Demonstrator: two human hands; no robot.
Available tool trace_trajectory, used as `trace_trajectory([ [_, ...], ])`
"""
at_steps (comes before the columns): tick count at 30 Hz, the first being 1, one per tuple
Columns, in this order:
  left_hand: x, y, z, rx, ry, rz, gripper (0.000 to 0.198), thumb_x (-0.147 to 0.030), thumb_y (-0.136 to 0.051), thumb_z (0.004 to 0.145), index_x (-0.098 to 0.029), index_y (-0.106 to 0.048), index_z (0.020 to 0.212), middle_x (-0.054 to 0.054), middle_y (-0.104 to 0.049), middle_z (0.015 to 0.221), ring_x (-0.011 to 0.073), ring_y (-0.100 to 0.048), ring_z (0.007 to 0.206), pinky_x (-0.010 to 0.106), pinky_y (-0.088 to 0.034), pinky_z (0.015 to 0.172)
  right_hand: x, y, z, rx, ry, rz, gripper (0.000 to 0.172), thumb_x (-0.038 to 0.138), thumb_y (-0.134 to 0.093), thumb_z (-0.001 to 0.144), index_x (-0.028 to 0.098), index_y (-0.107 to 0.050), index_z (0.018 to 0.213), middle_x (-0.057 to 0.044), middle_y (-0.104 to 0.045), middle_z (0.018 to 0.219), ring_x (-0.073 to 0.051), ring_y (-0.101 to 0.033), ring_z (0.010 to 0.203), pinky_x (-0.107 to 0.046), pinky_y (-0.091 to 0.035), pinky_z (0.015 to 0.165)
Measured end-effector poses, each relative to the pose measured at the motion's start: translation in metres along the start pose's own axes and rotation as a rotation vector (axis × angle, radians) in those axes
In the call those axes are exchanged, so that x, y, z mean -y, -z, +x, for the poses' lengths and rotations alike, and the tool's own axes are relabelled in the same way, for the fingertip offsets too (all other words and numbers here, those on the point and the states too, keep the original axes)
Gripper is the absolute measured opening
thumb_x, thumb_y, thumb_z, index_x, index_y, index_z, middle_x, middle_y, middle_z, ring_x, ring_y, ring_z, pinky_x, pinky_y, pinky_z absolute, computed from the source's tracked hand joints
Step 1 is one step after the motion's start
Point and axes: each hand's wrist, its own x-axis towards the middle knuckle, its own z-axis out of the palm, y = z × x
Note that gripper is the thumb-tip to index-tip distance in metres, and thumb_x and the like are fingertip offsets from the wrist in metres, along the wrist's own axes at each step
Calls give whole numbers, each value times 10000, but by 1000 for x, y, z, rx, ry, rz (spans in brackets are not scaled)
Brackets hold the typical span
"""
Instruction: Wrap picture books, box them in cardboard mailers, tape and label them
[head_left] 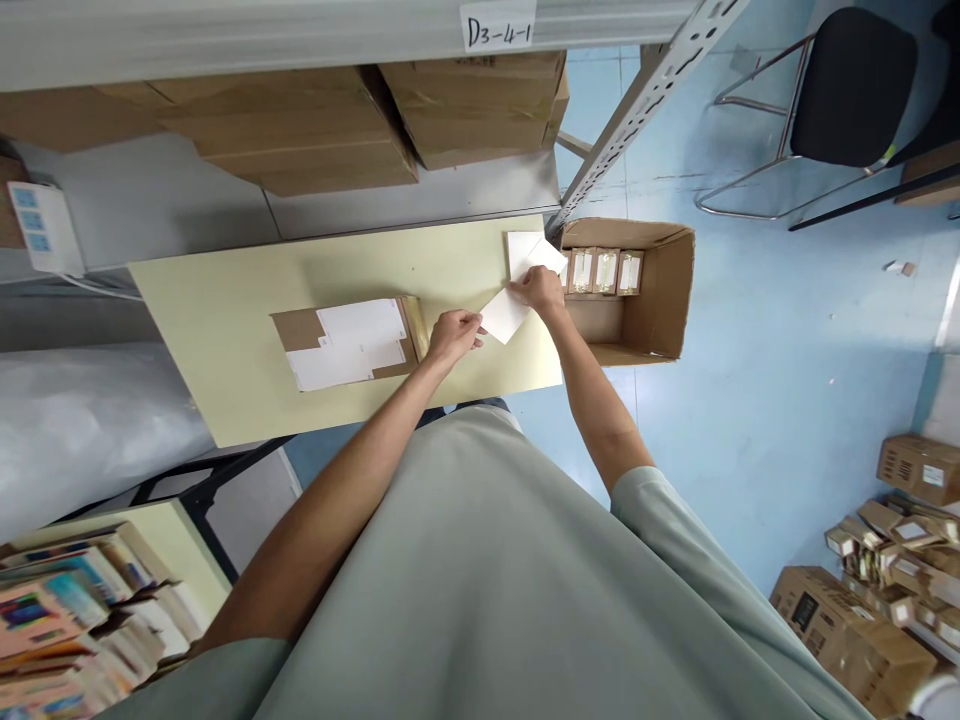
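Observation:
Both my hands meet over the right part of a pale yellow table [225, 300]. My left hand [454, 335] is closed, pinching the left edge of a white card [504, 315]. My right hand [538, 290] is closed on the same white card at its upper right corner. Just behind it lies a small stack of white cards [525, 250] at the table's right edge. To the left on the table lies a flat brown cardboard piece [296, 328] with white sheets [352, 340] on it.
An open cardboard box [660, 300] with small packaged items [604, 270] stands right of the table. Brown cartons [300, 130] sit on the metal shelf behind. A black chair [847, 90] is at far right, boxes [885, 600] at lower right, books [67, 610] at lower left.

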Motion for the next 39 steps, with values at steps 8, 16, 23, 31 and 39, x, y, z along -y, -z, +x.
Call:
trace_trajectory([
  [8, 15, 0, 3, 1, -8, 58, 234, -277, -675, 1016, -184, -767, 823, 88, -887, 994, 133, -738, 615, 237, -556, 666, 1, 3, -2, -1, 9, -26, 353, 538, -873, 999, 203, -766, 970, -184, -836, 1083, -343, -794, 1131, -413, -642, 1040],
  [16, 20, -3, 4, -35, -6, 98, 271, -249, -667, 1042, -210, -726, 780, 66, -874, 958, 165, -748, 644, 269, -533, 686, 3, 3, -6, -14, 10, -36, 345, 528, -865, 1017, 209, -753, 949, -177, -841, 1091, -324, -797, 1094, -378, -629, 1010],
  [23, 21, -12, -3, -60, -8, 83, 254, -294, -723, 1047, -232, -712, 801, 52, -875, 956, 199, -784, 720, 286, -549, 726, 3, 4, -8, -19, 22, -44, 325, 500, -855, 1031, 204, -745, 952, -175, -849, 1136, -297, -797, 1052, -349, -610, 980],
  [31, 21, -31, -25, -55, -13, 90, 313, -267, -614, 1115, -227, -685, 812, 58, -873, 1000, 198, -789, 719, 306, -552, 767, 2, -1, -8, -31, 29, -65, 305, 485, -863, 1025, 207, -744, 986, -179, -850, 1179, -307, -801, 1110, -354, -612, 1010],
  [39, 24, -26, -23, -47, -7, 13, 266, -304, -698, 1074, -222, -720, 822, 51, -865, 969, 184, -786, 714, 282, -561, 759, -2, 10, -1, 49, 68, -43, 262, 394, -739, 1109, 195, -789, 946, -154, -882, 1040, -286, -836, 1098, -336, -617, 1042],
])
